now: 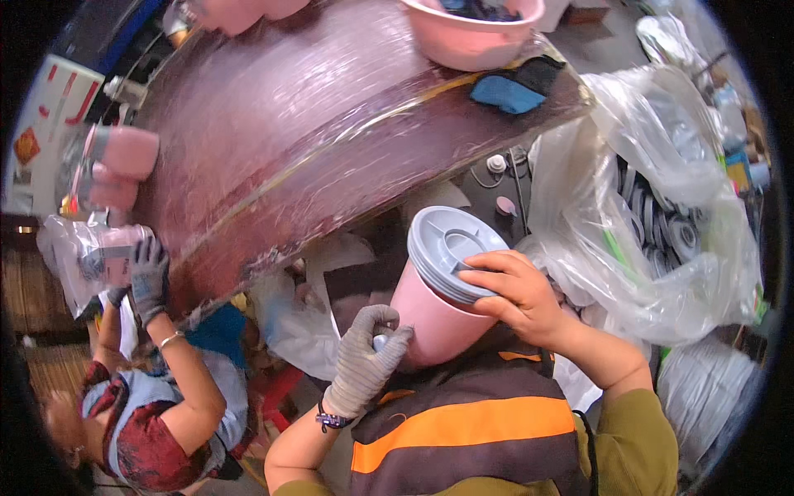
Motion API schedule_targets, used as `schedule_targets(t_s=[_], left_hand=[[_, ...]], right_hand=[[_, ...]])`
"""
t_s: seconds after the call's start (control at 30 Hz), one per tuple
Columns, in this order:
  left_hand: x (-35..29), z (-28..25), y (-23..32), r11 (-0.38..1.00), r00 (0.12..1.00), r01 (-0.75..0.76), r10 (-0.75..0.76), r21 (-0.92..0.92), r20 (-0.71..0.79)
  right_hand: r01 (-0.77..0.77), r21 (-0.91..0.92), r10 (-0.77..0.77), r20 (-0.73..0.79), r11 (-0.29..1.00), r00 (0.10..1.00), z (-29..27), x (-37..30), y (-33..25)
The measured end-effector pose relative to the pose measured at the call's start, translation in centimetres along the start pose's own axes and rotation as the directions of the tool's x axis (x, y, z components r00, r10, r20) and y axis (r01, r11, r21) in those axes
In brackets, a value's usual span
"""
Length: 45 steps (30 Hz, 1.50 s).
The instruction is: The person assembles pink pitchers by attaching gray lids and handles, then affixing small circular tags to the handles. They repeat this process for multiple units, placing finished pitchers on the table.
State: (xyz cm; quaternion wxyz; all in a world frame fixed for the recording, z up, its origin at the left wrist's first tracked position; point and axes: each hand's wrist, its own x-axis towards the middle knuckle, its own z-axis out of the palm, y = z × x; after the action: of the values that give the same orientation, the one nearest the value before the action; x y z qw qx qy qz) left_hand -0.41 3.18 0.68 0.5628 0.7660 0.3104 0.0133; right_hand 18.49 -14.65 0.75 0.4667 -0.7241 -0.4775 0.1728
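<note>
In front of my lap a pink bin (438, 328) leans slightly, with a round grey lid (459, 240) over its top. My right hand (523, 298), bare, grips the lid's right edge, fingers on top of it. On the bin's left side is my left hand (369, 357), in a pale knitted glove. Its fingers curl around a small grey piece (380, 341) beside the bin wall; most of that piece is hidden by the glove.
A plastic-wrapped table (356, 124) stretches ahead, bearing a pink basin (475, 37) and a blue-black cloth (511, 93). Right, a clear plastic bag (571, 207) holds several dark round parts (662, 217). At left, a co-worker's gloved hands (149, 277) handle a bagged pink bin (116, 248).
</note>
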Motion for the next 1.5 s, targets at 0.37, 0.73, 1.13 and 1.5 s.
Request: schedule_targets(t_s=[0.37,0.73,1.13,1.5], left_hand=[[-0.6,-1.9,-2.7,0.991,0.998,0.008,-0.015,-0.132,-0.054],[-1.5,-3.7,0.1,0.944,0.878,-0.329,0.313,-0.020,0.363],[-2.4,-4.2,-11.8,0.652,0.314,0.718,-0.617,0.245,0.722],[-3.8,-5.4,-0.3,0.864,0.845,-0.224,-0.058,-0.451,-0.531]], right_hand=[[0.087,0.037,-0.091,0.131,0.996,0.987,1.5,-1.1,-1.1],[-0.291,0.073,0.279,0.143,0.954,0.950,0.8,0.7,-2.2],[-0.003,0.052,-0.017,0.383,0.999,0.924,-0.1,0.7,-3.2],[-0.833,0.553,0.670,0.629,-0.030,0.393,6.7,-5.1,3.5]])
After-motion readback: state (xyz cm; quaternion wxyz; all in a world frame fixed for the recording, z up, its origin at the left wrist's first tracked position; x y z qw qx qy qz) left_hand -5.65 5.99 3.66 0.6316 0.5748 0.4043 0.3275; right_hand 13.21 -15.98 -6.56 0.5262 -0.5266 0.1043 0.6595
